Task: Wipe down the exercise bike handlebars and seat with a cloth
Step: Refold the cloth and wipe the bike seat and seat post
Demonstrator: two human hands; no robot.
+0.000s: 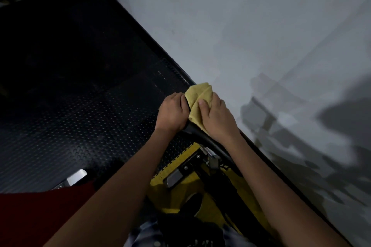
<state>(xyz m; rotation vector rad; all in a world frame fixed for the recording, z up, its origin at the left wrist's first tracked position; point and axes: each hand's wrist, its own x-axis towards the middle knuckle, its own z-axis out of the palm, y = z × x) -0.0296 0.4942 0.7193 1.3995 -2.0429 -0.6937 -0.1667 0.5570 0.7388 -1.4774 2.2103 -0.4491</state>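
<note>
Cloth (197,100), yellow, is wrapped round the black handlebar (208,142), gripped there by the right hand (215,115). Left hand (172,112) grips the bar beside it. No writing is legible; the bike's lower frame is dim.

Right: grey wall (261,26) close beside handlebar (208,142), little room | Left: open space above black studded floor mat (70,116) | On bar: both hands (173,112) and yellow cloth (197,96) occupy its end | Below: yellow bike frame (180,166) with metal brackets blocks downward passage
</note>
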